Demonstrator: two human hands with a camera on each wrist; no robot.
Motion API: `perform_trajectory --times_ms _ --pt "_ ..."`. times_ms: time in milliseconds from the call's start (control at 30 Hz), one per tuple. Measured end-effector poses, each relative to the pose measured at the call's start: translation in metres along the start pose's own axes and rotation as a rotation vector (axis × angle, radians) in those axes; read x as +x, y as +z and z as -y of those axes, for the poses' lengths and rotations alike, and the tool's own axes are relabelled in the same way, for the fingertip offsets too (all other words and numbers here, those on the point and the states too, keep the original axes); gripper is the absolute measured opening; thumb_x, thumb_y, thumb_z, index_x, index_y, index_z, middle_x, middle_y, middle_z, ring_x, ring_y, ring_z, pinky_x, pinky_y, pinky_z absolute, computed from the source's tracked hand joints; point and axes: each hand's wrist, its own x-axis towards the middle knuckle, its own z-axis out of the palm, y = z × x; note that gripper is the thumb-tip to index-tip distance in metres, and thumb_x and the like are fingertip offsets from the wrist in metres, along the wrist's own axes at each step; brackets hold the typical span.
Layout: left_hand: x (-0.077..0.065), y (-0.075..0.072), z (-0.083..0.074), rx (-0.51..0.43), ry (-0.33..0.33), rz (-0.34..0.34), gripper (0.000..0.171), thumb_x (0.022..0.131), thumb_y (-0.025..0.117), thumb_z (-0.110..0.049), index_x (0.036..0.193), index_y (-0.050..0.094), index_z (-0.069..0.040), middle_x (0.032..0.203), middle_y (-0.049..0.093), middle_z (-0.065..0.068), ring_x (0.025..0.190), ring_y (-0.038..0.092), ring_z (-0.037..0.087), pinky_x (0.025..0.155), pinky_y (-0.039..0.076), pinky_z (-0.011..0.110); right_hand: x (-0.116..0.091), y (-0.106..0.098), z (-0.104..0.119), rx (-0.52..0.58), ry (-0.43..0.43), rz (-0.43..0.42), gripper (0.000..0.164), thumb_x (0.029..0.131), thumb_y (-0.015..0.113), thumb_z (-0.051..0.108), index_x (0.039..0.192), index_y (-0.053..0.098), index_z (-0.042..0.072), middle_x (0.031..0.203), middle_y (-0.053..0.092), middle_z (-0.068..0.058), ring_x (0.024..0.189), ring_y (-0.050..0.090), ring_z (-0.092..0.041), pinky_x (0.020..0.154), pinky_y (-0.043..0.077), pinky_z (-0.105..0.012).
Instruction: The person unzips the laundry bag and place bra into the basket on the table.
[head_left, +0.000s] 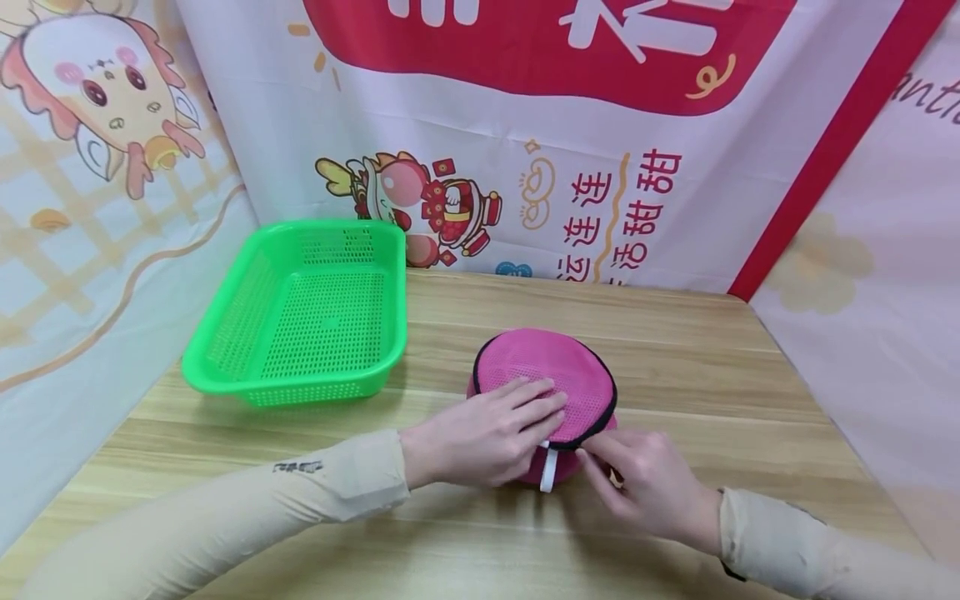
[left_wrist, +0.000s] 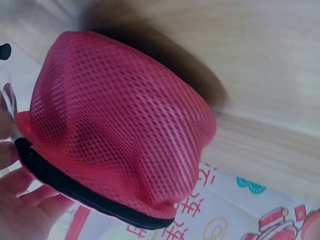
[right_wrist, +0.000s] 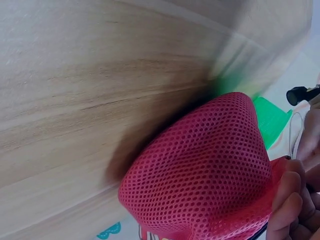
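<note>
A round pink mesh laundry bag (head_left: pixel 540 354) stands upright on the wooden table, its lid edged by a black zipper (left_wrist: pixel 90 192). My left hand (head_left: pixel 487 433) grips the bag's near left edge, fingers spread across the mesh lid; its thumb is hidden from the head view. With thumb and forefinger my right hand (head_left: pixel 652 479) pinches the zipper edge at the front right, its other fingers curled in the right wrist view. A white strap (head_left: pixel 549 471) hangs down the front between both hands. Soft folds dent the mesh side, and its contents are not visible.
A green plastic basket (head_left: pixel 401 312) with perforated walls is at the back left of the wooden table (head_left: pixel 690 358). Behind the table hangs a printed cloth (head_left: pixel 465 108) with red and white patterns, and more cloth covers both sides.
</note>
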Motion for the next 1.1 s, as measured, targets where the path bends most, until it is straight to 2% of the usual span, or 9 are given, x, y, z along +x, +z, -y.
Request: perform_trajectory --times_ms 100,167,333,467,700,833,1100 --pt "0.003 0.001 -0.002 -0.106 -0.016 -0.041 0.047 0.098 0.05 -0.032 0.128 0.062 0.001 0.136 0.054 0.019 0.129 0.047 0.034 0.113 0.028 0.041 0.002 0.001 0.003 0.005 -0.009 0.004 0.024 0.099 0.05 0.02 0.084 0.066 0.012 0.07 0.055 0.012 0.056 0.048 0.0 0.047 0.042 -0.015" --pt "0.005 0.002 -0.004 -0.122 -0.017 -0.061 0.047 0.099 0.051 -0.034 0.126 0.064 0.001 0.135 0.055 0.019 0.129 0.048 0.034 0.113 0.028 0.04 0.003 0.002 0.005 0.003 -0.011 0.007 0.024 0.099 0.05 0.02 0.084 0.066 0.012 0.07 0.057 0.011 0.057 0.05 -0.001 0.048 0.044 -0.017" --pt "0.007 0.001 -0.007 -0.035 0.001 -0.071 0.043 0.097 0.058 -0.03 0.125 0.065 0.002 0.132 0.057 0.019 0.126 0.051 0.032 0.111 0.033 0.04 0.008 0.004 0.01 0.024 0.02 0.042 0.023 0.099 0.051 0.02 0.08 0.064 0.016 0.069 0.054 0.013 0.056 0.047 0.0 0.048 0.041 -0.016" --pt "0.005 0.001 -0.007 0.021 0.006 -0.054 0.043 0.094 0.064 -0.027 0.126 0.064 0.002 0.132 0.058 0.019 0.125 0.052 0.032 0.109 0.036 0.041 0.011 0.004 0.012 0.037 0.062 0.08 0.022 0.098 0.052 0.02 0.077 0.06 0.018 0.064 0.048 0.015 0.054 0.041 0.001 0.048 0.037 -0.013" --pt "0.003 -0.003 -0.008 0.111 0.027 0.017 0.038 0.098 0.058 -0.023 0.128 0.064 0.0 0.137 0.055 0.018 0.126 0.051 0.031 0.106 0.04 0.041 0.015 0.005 0.013 0.024 0.087 0.114 0.027 0.09 0.053 0.015 0.066 0.045 0.022 0.058 0.035 0.017 0.051 0.033 0.002 0.045 0.027 -0.01" --pt "0.003 -0.005 -0.008 0.154 0.038 0.045 0.036 0.099 0.056 -0.019 0.129 0.064 -0.002 0.138 0.054 0.018 0.127 0.051 0.03 0.105 0.04 0.042 0.016 0.004 0.013 0.012 0.091 0.132 0.028 0.09 0.052 0.015 0.065 0.042 0.022 0.058 0.033 0.017 0.05 0.032 0.002 0.044 0.026 -0.011" --pt "0.003 -0.006 -0.007 0.141 0.036 0.052 0.035 0.099 0.057 -0.019 0.13 0.063 -0.002 0.138 0.054 0.017 0.127 0.051 0.03 0.104 0.041 0.041 0.016 0.004 0.012 0.013 0.09 0.141 0.027 0.09 0.052 0.015 0.066 0.044 0.022 0.059 0.034 0.017 0.05 0.032 0.002 0.043 0.026 -0.011"
